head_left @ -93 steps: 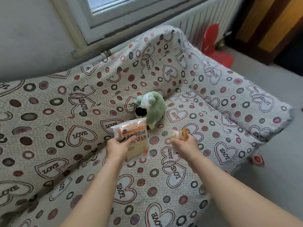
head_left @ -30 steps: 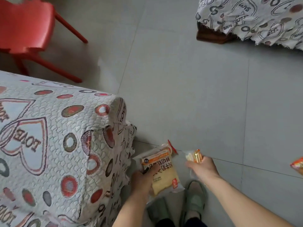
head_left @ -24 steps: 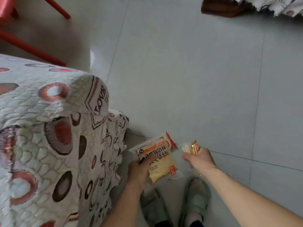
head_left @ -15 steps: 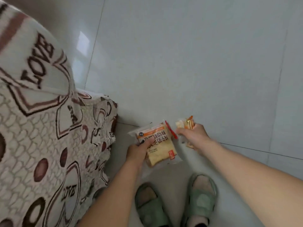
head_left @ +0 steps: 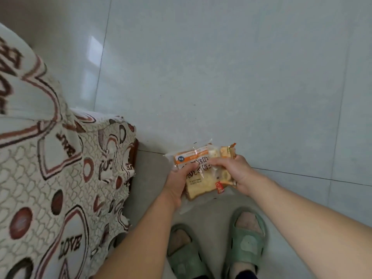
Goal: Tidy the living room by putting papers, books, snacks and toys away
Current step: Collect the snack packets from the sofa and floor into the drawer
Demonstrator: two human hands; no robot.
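Hands (head_left: 237, 174) now together on bread packet (head_left: 199, 184)

My two forearms come up from the bottom edge bare, with no sleeve, watch, bracelet or ring showing anywhere along them. My left hand (head_left: 178, 183) and my right hand (head_left: 236, 174) are bare as well, without gloves. On my feet I wear a pair of soft sage-green rubber slide sandals with broad moulded straps: the left sandal (head_left: 184, 258) and the right sandal (head_left: 246, 241). Each strap carries a paler, cloud-like raised patch in its middle. The toe ends are open. Dark fabric, perhaps trouser hems, shows at my ankles by the lower edge.
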